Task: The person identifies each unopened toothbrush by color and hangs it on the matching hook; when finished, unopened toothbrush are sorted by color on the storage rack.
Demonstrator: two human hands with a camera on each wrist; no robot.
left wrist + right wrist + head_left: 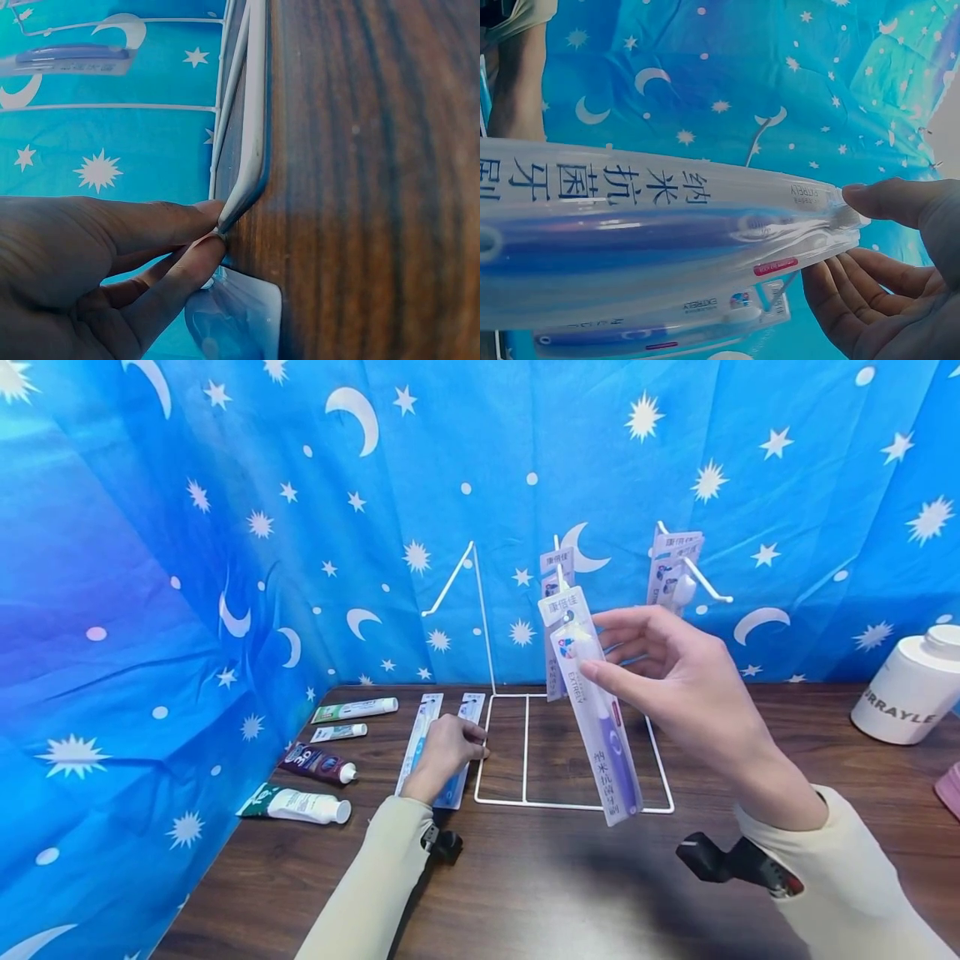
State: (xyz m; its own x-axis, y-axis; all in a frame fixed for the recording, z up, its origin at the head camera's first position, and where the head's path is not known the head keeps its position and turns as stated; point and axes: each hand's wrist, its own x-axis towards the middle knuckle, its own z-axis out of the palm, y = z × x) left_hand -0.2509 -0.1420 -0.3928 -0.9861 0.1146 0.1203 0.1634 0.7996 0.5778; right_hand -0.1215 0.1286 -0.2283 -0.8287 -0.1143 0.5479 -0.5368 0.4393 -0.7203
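Note:
My right hand (686, 685) pinches a purple toothbrush in a clear-and-white blister pack (596, 718) near its top, thumb in front and fingers behind. The pack hangs tilted before the middle hook of a white wire rack (551, 804); whether the hook passes through it I cannot tell. In the right wrist view the same pack (615, 240) fills the left side. My left hand (447, 752) pinches the front left corner of the rack's base wire (253, 142) between thumb and finger. Beside that hand lie two blue packaged toothbrushes (415, 739), partly covered by it.
Another toothbrush pack (557, 564) hangs behind on the middle hook, and packs (675, 556) hang on the right hook. The left hook (450, 581) is bare. Several toothpaste tubes (300, 806) lie at the left. A white jar (903, 693) stands at the right.

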